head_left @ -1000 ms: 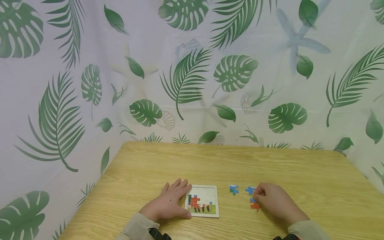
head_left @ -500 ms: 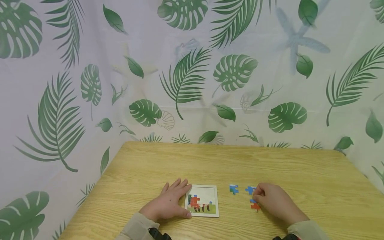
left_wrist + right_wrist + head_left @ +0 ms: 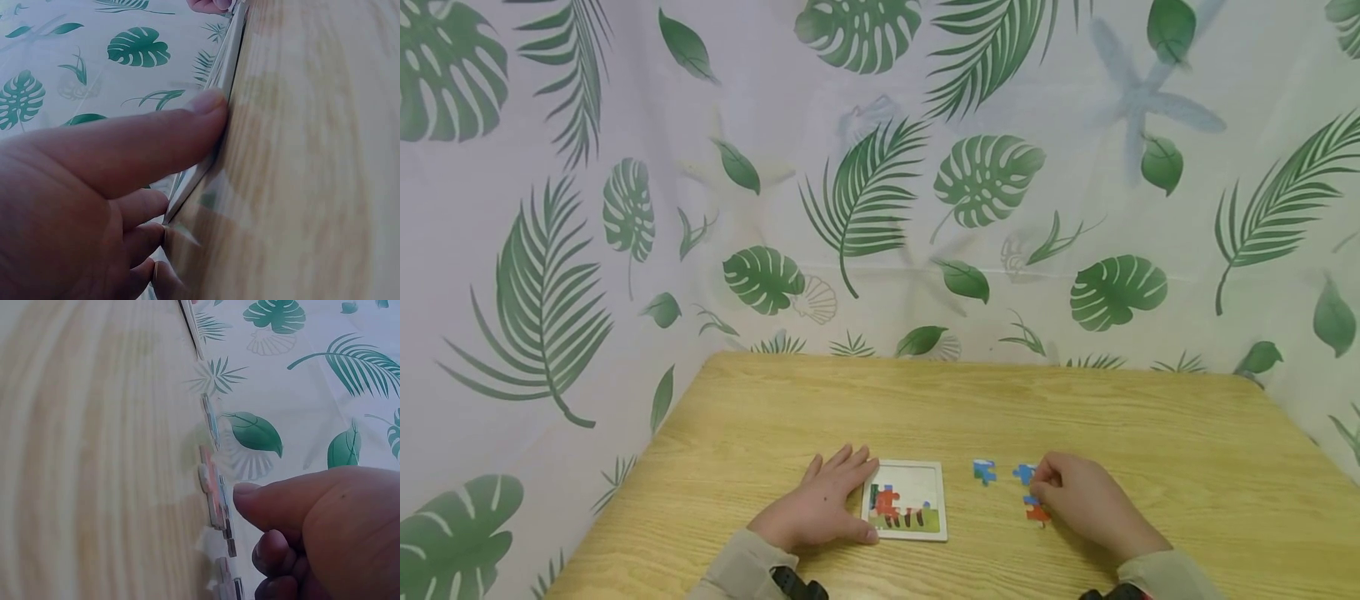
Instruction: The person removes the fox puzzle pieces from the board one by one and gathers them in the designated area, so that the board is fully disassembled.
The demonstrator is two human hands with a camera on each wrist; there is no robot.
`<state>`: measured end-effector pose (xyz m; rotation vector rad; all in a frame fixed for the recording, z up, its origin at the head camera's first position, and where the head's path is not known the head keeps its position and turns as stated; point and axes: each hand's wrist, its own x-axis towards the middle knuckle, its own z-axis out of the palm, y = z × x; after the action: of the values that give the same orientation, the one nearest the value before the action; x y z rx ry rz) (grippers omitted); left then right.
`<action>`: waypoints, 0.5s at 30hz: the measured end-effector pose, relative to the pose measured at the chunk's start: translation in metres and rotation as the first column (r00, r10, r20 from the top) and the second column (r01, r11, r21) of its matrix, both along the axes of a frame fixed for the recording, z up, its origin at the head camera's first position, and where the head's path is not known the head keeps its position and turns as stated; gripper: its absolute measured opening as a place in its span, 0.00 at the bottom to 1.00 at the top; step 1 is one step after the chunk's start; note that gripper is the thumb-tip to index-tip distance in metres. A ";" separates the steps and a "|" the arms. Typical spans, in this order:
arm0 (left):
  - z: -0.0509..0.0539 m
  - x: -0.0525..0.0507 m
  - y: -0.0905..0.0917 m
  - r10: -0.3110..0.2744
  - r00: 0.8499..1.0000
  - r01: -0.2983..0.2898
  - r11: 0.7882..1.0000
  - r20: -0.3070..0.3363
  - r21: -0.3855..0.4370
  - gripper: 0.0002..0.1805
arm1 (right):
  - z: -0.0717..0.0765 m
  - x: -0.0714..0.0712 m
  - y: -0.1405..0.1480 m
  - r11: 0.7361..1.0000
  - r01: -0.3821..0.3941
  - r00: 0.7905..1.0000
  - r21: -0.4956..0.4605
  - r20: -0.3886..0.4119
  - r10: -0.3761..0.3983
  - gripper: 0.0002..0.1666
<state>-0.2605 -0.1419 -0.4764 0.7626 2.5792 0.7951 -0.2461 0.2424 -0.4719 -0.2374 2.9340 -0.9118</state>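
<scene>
A square puzzle tray (image 3: 943,500) lies on the wooden table, partly filled with red, green and striped pieces along its left and bottom. The left hand (image 3: 821,506) rests beside it, fingers spread and nearly straight, thumb (image 3: 209,112) and fingertips at its left edge. To the right lie a blue-green piece (image 3: 984,472), a blue piece (image 3: 1023,474) and a red-blue piece (image 3: 1037,510). Over the last two, the right hand (image 3: 1093,504) has curled fingers; no piece shows between thumb and fingers in the right wrist view, where its thumb (image 3: 269,497) is near a reddish piece (image 3: 214,494).
The wooden table (image 3: 970,408) reaches back to a white cloth (image 3: 880,333) with green leaf prints, which also stands along the left side. Dark straps (image 3: 797,585) are on both wrists below beige sleeves (image 3: 741,567).
</scene>
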 end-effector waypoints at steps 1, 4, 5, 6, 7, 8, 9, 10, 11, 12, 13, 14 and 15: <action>0.000 0.000 0.000 0.000 1.000 0.000 1.000 -0.003 -0.002 0.54 | 0.001 0.000 0.000 1.000 0.002 1.000 -0.006 0.000 -0.002 0.06; 0.001 0.000 0.001 0.004 1.000 -0.004 1.000 -0.004 -0.003 0.54 | 0.002 0.000 -0.001 1.000 -0.011 1.000 -0.022 -0.010 0.011 0.06; 0.001 0.000 0.001 0.005 1.000 -0.005 1.000 -0.007 -0.005 0.54 | 0.003 0.000 -0.002 1.000 -0.015 1.000 -0.025 -0.017 0.015 0.05; 0.001 0.000 0.001 0.005 1.000 -0.005 1.000 -0.008 -0.006 0.54 | 0.003 0.000 -0.002 0.999 -0.020 0.999 -0.029 -0.026 0.019 0.05; 0.001 0.001 0.001 0.006 1.000 -0.006 1.000 -0.008 -0.006 0.54 | 0.004 0.001 -0.003 0.999 -0.026 0.999 -0.031 -0.035 0.025 0.05; 0.000 0.001 0.001 0.008 1.000 -0.008 1.000 -0.006 -0.004 0.54 | 0.004 0.001 -0.003 0.999 -0.031 0.998 -0.032 -0.047 0.030 0.04; 0.000 0.001 0.001 0.008 1.000 -0.008 1.000 -0.009 -0.004 0.54 | 0.004 0.002 -0.004 0.999 -0.035 0.998 -0.037 -0.055 0.033 0.04; 0.000 0.001 0.001 0.008 1.000 -0.008 1.000 -0.011 -0.004 0.54 | 0.004 0.002 -0.005 0.998 -0.035 0.998 -0.043 -0.055 0.032 0.03; 0.000 0.000 0.001 0.008 1.000 -0.008 1.000 -0.013 -0.005 0.54 | 0.004 0.002 -0.007 0.998 -0.032 0.998 -0.047 -0.056 0.029 0.03; 0.000 0.000 0.001 0.008 1.000 -0.008 1.000 -0.013 -0.004 0.54 | 0.005 0.002 -0.008 0.998 -0.030 0.998 -0.053 -0.054 0.028 0.02; 0.000 0.000 0.001 0.009 1.000 -0.009 1.000 -0.013 -0.003 0.54 | 0.005 0.003 -0.010 0.998 -0.029 0.998 -0.061 -0.048 0.026 0.02; 0.000 0.000 0.001 0.009 1.000 -0.009 1.000 -0.014 -0.003 0.54 | 0.006 0.003 -0.012 0.997 -0.027 0.999 -0.071 -0.042 0.024 0.01; 0.000 0.001 0.001 0.009 1.000 -0.009 1.000 -0.016 -0.004 0.54 | 0.007 0.003 -0.014 0.996 -0.026 0.999 -0.080 -0.035 0.023 0.01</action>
<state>-0.2600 -0.1406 -0.4766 0.7600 2.5987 0.7900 -0.2429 0.2288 -0.4648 -0.2953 2.9212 -1.0334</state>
